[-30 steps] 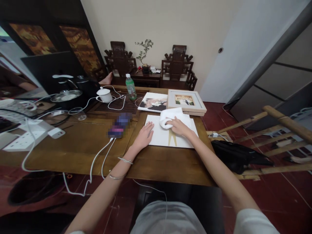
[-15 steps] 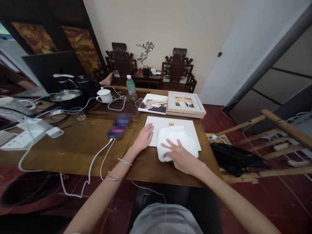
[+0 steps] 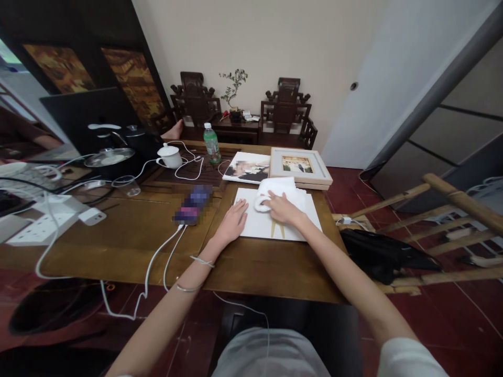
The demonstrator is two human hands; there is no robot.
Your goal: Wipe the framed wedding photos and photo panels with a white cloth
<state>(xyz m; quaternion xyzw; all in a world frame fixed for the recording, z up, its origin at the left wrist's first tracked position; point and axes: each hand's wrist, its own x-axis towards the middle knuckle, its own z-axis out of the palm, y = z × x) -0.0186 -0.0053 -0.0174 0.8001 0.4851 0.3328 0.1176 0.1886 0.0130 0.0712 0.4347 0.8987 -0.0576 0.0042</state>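
Note:
A white, folded towel (image 3: 281,187) lies on the far part of a flat white panel (image 3: 251,226) on the table. My right hand (image 3: 283,207) is on top of the towel, pressing it down, fingers partly sunk in the cloth. Below the hand, two golden strips (image 3: 278,229) show on the panel's surface; the towel hides the rest of that mark. Flat on the panel's left edge rests my left hand (image 3: 234,219), its fingers stretched out and holding nothing. Just behind the towel are a framed picture (image 3: 297,163) and a photo print (image 3: 247,167).
Left of my hands lies a phone (image 3: 192,205) with white cables plugged in. Farther left are a power strip (image 3: 47,222), a clear cup (image 3: 126,186), a lidded white mug (image 3: 170,156) and a laptop (image 3: 94,112). A green bottle (image 3: 212,144) stands behind. A bamboo chair (image 3: 463,204) is at right.
My right hand has slid the towel away from me, from the panel's near edge to its far edge, baring the golden strips. My left hand stays in place.

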